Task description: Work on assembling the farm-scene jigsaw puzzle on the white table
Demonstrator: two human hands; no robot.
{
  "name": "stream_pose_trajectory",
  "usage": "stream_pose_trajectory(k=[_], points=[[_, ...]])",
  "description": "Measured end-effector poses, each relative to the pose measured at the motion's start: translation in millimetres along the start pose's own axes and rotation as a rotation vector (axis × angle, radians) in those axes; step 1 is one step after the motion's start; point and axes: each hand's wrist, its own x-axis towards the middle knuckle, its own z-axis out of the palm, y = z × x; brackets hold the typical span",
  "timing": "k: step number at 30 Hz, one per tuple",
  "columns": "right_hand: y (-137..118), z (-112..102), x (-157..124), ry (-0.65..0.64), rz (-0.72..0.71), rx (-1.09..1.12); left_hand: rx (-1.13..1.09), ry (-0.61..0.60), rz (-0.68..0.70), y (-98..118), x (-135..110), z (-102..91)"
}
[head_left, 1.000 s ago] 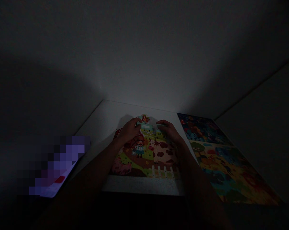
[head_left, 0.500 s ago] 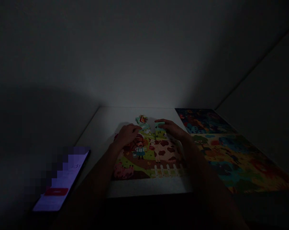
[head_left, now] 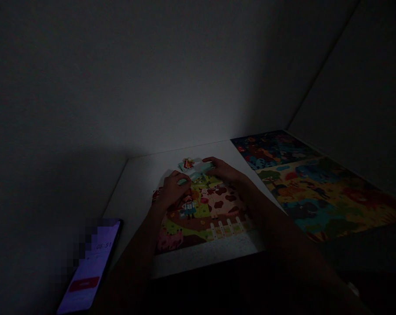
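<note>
Left hand (head_left: 173,189) curled down on the upper part of a farmyard jigsaw puzzle (head_left: 201,214), fingers (head_left: 181,175) bent and close together, right beside a pale green piece (head_left: 184,181) (too dim to make out a pinch from a mere touch). Right hand (head_left: 222,170) stretched flatter along the puzzle's top edge, fingers together and pointing toward a small heap of loose pieces (head_left: 188,165), with a pale piece (head_left: 206,165) at the fingertips, its grip just as impossible to tell. Both hands close together, probably for work right at the join between loose and assembled pieces. Assembled part flat on a white table (head_left: 135,210): figure in blue overalls (head_left: 189,208), brown-spotted cow (head_left: 220,203), pink pig (head_left: 169,240), white picket fence (head_left: 226,227). Just past the table's right edge, a second, densely coloured jigsaw puzzle (head_left: 299,188), seemingly kept apart from the hands' work. Off to the left, a lit smartphone (head_left: 88,267), pixelated, with a red button (head_left: 84,284).
</note>
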Motion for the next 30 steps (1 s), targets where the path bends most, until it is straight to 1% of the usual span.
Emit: stream_pose_trajectory(k=[3,5,7,13,15,17,21,26,30], points=[[4.8,-0.6,1.5,-0.055,-0.022,0.036,0.047,0.016,-0.039,2.3,0.2,0.3],[7.7,0.8,2.2,-0.044,-0.042,0.008,0.057,0.028,-0.064,1.8,0.9,1.5],[10.2,3.4,2.8,0.003,-0.072,-0.050,0.038,0.030,-0.067,0.7,1.6,2.8],[11.7,12.2,3.6,0.178,-0.163,-0.287,-0.025,-0.018,-0.072,-0.1,2.4,3.5],[10.0,14.7,2.8,0.205,-0.165,-0.294,-0.045,-0.014,-0.064,0.1,2.2,2.8],[8.1,16.6,1.3,0.184,-0.135,-0.221,-0.074,-0.022,-0.043,-0.5,1.9,2.2],[5.4,17.5,-2.6,0.072,-0.078,-0.062,-0.075,-0.069,0.001,-3.0,0.9,3.0],[6.2,16.0,-3.0,0.052,-0.065,-0.101,-0.070,-0.090,0.011,0.0,-0.8,3.3],[8.9,16.3,0.0,0.056,-0.075,-0.101,-0.055,-0.079,-0.025,4.4,-0.7,0.5]])
